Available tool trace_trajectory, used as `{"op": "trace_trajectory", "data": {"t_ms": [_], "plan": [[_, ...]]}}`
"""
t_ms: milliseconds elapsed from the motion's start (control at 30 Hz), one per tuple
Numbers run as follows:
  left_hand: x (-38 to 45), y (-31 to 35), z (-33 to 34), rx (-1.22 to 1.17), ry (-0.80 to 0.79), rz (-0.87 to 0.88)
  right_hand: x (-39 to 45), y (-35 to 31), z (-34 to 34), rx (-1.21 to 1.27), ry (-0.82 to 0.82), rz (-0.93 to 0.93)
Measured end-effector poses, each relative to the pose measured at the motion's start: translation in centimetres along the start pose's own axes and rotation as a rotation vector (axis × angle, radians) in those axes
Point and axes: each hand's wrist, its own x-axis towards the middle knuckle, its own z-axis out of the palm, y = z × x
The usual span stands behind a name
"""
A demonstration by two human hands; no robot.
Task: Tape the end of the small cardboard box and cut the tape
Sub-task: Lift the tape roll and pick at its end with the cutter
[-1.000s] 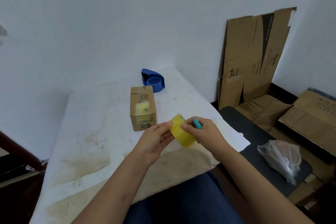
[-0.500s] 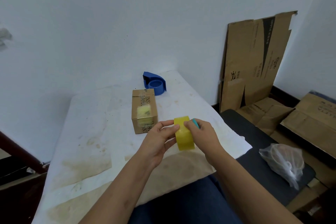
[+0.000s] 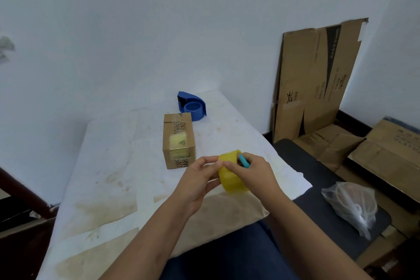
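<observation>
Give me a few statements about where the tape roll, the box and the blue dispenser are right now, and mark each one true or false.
1. Both hands hold the yellow tape roll. True: left hand and right hand pinch it.
2. The small cardboard box lies on the white table. True.
3. The blue dispenser stands on top of the box. False: it sits on the table behind it.
4. The box is in the left hand. False: no hand touches it.

A blue tape dispenser [image 3: 192, 105] sits at the far end of the stained white table [image 3: 109, 166], well beyond the grip. Flattened cardboard [image 3: 316, 79] leans against the wall, far right. Near right, a clear plastic bag [image 3: 351, 206] holds what may be rings.
</observation>
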Motion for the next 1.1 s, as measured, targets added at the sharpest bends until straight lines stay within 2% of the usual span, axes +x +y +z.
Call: {"op": "trace_trajectory", "data": {"t_ms": [167, 367, 467, 567, 700, 833, 967, 1100], "plan": [[0.1, 0.2, 0.2, 0.022, 0.023, 0.023, -0.1, 0.0, 0.2, 0.040, 0.012, 0.024], [0.0, 0.1, 0.4, 0.037, 0.047, 0.046, -0.2, -0.3, 0.3, 0.126, 0.015, 0.154], [0.1, -0.2, 0.4, 0.057, 0.030, 0.032, 0.0, 0.4, 0.3, 0.106, 0.015, 0.103], [0.3, -0.3, 0.2, 0.148, 0.022, 0.004, 1.0, 1.2, 0.1, -0.078, 0.031, 0.010], [0.7, 1.0, -1.0, 0.187, 0.088, 0.027, 3.0, 0.9, -0.3, -0.567, 0.080, -0.176], [0.8, 2.9, -2.6, 0.247, 0.113, 0.066, 5.5, 0.6, 0.9, -0.876, -0.003, -0.285], [0.6, 4.2, -4.2, 0.261, 0.138, 0.097, 7.5, 0.6, 2.5, -1.055, -0.096, -0.324], [0.5, 5.2, -5.5, 0.230, 0.186, 0.107, 8.7, 1.1, 3.5, -1.077, -0.152, -0.328]]}}
